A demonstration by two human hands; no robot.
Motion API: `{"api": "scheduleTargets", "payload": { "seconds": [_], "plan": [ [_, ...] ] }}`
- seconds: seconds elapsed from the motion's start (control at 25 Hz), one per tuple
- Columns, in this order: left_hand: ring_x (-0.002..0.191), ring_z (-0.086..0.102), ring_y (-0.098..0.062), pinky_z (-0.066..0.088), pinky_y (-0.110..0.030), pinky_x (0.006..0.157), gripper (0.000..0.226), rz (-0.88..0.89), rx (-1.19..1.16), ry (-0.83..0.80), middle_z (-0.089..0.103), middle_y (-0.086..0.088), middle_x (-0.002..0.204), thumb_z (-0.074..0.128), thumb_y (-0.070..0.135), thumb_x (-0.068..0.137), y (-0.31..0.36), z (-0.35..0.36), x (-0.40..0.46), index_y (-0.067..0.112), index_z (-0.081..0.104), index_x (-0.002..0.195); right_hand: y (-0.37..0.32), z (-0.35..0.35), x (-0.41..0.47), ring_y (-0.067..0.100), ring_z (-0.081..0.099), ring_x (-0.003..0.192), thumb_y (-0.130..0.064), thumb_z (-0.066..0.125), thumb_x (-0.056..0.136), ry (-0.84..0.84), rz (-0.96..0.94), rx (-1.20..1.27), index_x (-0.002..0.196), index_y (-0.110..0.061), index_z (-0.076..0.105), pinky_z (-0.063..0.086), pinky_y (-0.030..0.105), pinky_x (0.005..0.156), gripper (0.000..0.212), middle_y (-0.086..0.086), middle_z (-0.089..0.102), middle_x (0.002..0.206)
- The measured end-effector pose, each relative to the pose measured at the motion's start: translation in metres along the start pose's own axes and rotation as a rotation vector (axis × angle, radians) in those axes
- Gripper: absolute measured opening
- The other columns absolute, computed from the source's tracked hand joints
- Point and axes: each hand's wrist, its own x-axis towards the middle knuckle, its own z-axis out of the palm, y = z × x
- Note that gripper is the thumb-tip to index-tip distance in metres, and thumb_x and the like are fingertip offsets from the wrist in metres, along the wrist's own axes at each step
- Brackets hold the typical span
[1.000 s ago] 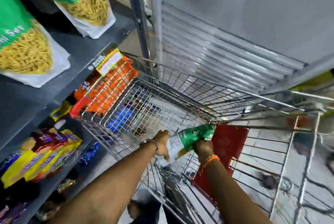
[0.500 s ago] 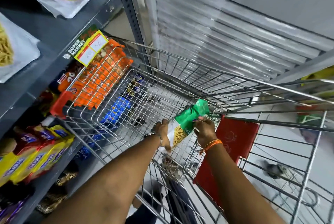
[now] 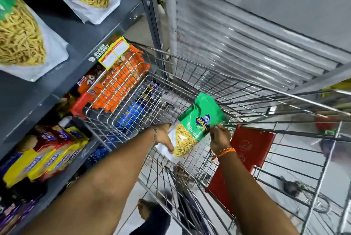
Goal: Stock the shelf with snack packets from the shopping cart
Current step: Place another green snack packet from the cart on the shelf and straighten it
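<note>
A green and clear snack packet [image 3: 197, 124] full of yellow sticks is held above the wire shopping cart [image 3: 209, 75]. My left hand [image 3: 163, 136] grips its lower white end from the left. My right hand [image 3: 219, 137] pinches its right edge, with an orange thread on the wrist. The packet is tilted, green top pointing up and right. The grey shelf [image 3: 62, 67] on the left carries two like packets [image 3: 20, 41] near its top edge.
Lower shelves hold orange biscuit packs [image 3: 117, 84] and yellow and red packs [image 3: 47, 155]. A yellow price tag [image 3: 114, 51] hangs on the shelf edge. A red flap [image 3: 247, 151] hangs on the cart's near side. A grey shutter [image 3: 247, 41] stands behind the cart.
Both hands have lifted the packet higher out of the cart and turned it more upright. The view has tilted up a little toward the shelf.
</note>
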Motion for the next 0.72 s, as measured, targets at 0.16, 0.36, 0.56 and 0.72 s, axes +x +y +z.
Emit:
{"api": "scheduleTargets", "payload": {
  "seconds": [0.16,0.36,0.56,0.72],
  "plan": [
    [0.137,0.044,-0.030,0.038,-0.039,0.115,0.110,0.056,-0.169,0.052,0.045,-0.006,0.148,0.094,0.027,0.059,-0.020,-0.028,-0.037,0.012,0.031,0.147,-0.017,0.015,-0.036,0.006,0.055,0.091,-0.014,0.068,0.088,-0.189,0.020,0.172,0.103,-0.028,0.048,0.037,0.025,0.078,0.029,-0.007,0.063,0.097],
    [0.126,0.055,-0.023,0.040,-0.033,0.112,0.098,0.160,-0.367,0.095,0.060,-0.002,0.134,0.097,0.015,0.052,-0.034,-0.040,-0.081,0.010,0.046,0.135,-0.052,0.043,-0.082,0.010,0.061,0.086,-0.014,0.057,0.097,-0.435,-0.067,0.281,0.088,-0.023,0.059,0.049,0.024,0.074,0.013,-0.002,0.068,0.094],
    [0.117,0.067,-0.027,0.050,-0.046,0.107,0.108,0.305,-0.554,0.271,0.071,-0.004,0.125,0.098,0.032,0.030,-0.051,-0.034,-0.112,0.013,0.057,0.128,-0.090,0.068,-0.139,0.017,0.072,0.086,-0.013,0.067,0.088,-0.604,-0.316,0.294,0.108,-0.008,0.065,0.061,0.039,0.083,0.021,0.004,0.077,0.101],
    [0.121,0.065,-0.022,0.048,-0.041,0.110,0.097,0.383,-0.647,0.397,0.067,-0.001,0.131,0.098,0.015,0.041,-0.060,-0.033,-0.158,0.025,0.053,0.127,-0.125,0.096,-0.191,0.008,0.072,0.070,0.002,0.054,0.094,-0.675,-0.437,0.242,0.094,-0.009,0.063,0.060,0.026,0.065,0.014,-0.002,0.078,0.083]
  ]
}}
